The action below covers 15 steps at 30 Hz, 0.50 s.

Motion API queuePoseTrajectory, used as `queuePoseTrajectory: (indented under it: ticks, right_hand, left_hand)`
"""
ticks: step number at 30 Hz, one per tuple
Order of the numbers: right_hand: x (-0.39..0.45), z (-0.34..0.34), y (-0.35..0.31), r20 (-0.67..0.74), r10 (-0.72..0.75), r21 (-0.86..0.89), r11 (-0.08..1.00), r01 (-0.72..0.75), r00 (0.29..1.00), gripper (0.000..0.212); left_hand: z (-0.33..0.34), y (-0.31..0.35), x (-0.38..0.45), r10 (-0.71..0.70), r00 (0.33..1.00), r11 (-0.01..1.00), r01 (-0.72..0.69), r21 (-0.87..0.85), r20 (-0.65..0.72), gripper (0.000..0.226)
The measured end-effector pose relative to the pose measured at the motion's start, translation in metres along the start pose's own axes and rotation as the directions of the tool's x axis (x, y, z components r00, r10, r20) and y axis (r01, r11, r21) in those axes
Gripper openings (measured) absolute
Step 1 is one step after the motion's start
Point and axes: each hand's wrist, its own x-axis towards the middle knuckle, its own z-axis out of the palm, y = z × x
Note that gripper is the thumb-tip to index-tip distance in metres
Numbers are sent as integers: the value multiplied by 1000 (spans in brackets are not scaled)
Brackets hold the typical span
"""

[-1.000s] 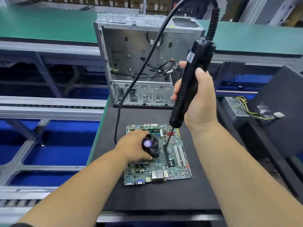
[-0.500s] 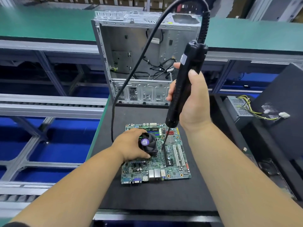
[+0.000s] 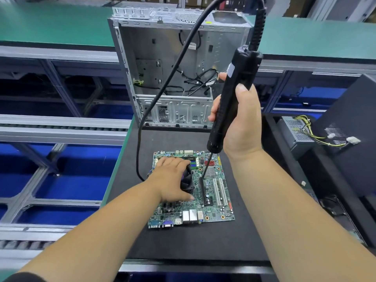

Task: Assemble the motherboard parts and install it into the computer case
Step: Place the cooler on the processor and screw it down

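A green motherboard [image 3: 215, 208] lies flat on the black mat [image 3: 183, 241]. A black cooler fan [image 3: 188, 181] sits on the board's left half. My left hand [image 3: 169, 180] covers the fan, fingers and thumb curled round its sides. My right hand [image 3: 240, 123] grips a black electric screwdriver [image 3: 234, 94] upright; its thin bit [image 3: 206, 166] comes down to the board just right of the fan. Behind the board stands the open grey computer case [image 3: 175, 64] with loose black cables inside.
The screwdriver's black cable [image 3: 154, 102] loops from overhead down past the case to the mat's left part. A grey power supply [image 3: 295, 133] with yellow wires lies at the right beside a black box [image 3: 350, 123]. Roller conveyor rails [image 3: 61, 127] run on the left.
My left hand has slid further over the fan, now hiding most of it. The screwdriver has stayed upright with its bit by the fan's right side.
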Motion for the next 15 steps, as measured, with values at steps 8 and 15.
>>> queuePoseTrajectory:
  ticks: [8,15]
  right_hand:
    - [0,-9,-3,-5,-17,8,1000,17,1000,33]
    - [-3,0,-4,21,35,67,997,-37,999,63]
  left_hand:
    - [2,3,6,1,998,999,-4,-40,-67,93]
    - [5,-13,-6,38,996,972,-55,-230,-80,105]
